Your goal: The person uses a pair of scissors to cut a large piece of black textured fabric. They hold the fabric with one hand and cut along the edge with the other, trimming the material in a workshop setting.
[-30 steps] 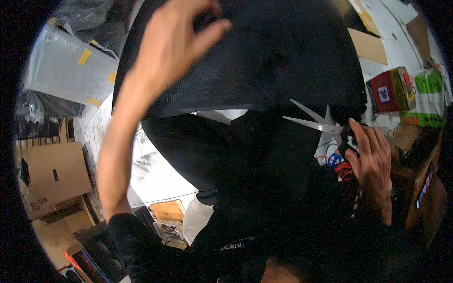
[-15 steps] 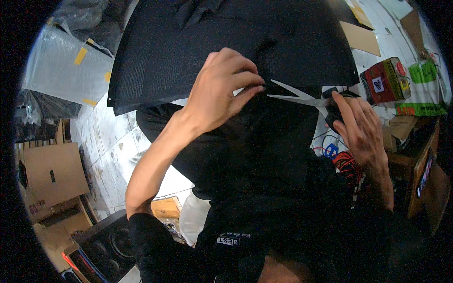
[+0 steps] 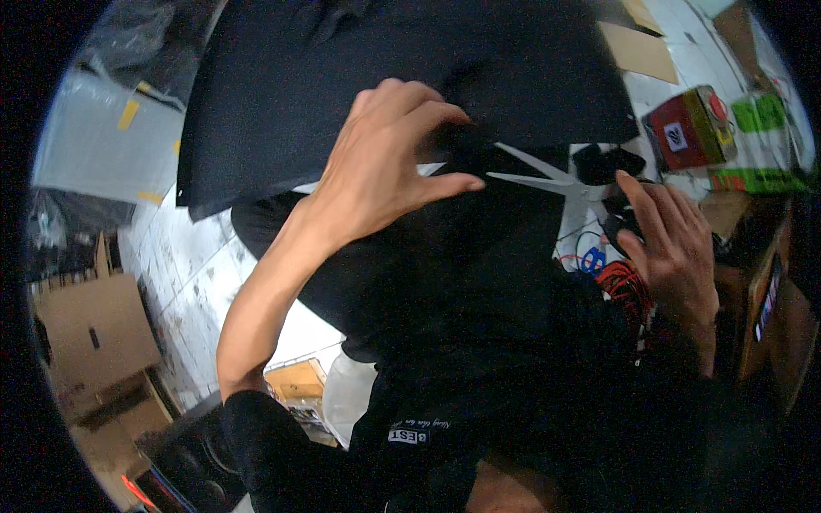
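Vs. prev. frame, L hand (image 3: 380, 158), upper centre, has thumb wider from fingers: grip released. R hand (image 3: 673, 235) grasps silvery pointed scissors (image 3: 560, 182), upper right-of-centre, blades parted, below dull black sheet (image 3: 530, 85).

The floor (image 3: 197, 291) is of white tile, marked by dark smudges left of centre. Directly on it: a flat cardboard piece (image 3: 640, 53), upper right; a red tin (image 3: 684, 130) beside a green-and-white package (image 3: 759, 181), right; a red wire bundle (image 3: 627, 289), right of centre.
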Tool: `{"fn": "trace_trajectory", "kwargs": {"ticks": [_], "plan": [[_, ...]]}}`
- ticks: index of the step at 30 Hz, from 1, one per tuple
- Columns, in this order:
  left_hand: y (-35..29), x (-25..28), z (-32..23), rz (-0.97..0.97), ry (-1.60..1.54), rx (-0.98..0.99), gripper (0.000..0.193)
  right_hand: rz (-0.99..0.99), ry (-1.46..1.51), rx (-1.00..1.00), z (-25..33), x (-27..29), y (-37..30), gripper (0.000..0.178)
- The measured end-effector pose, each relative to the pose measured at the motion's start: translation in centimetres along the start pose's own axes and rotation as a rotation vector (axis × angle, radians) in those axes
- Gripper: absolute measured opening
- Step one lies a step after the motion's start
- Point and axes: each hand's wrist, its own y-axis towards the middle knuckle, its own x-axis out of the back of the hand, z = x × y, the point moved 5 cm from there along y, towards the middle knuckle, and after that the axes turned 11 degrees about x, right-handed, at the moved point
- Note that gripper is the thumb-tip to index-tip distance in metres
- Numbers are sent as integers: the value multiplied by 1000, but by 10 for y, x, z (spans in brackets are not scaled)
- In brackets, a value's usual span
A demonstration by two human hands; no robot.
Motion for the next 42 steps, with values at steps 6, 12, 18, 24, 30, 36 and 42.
{"fn": "trace_trajectory", "kwargs": {"ticks": [6,12,18,24,30,36,42], "plan": [[2,-8,-4,-92,-47,-110,47,-17,43,-52,1,2,-9,72],[16,2,3,38,-317,4,23,33,166,-85,-3,-8,-6,72],[26,3,3,95,-372,27,20,-28,59,25,-2,-19,18,67],[37,1,-6,198,-437,8,18,21,103,41,2,-26,34,65],[43,-3,-8,273,-468,-29,17,-1,89,94,11,-29,48,61],[47,-9,-8,299,-484,-1,15,-28,33,89,19,-29,55,56],[50,-13,-6,307,-503,-7,14,-56,46,78,15,-27,57,46]]}}
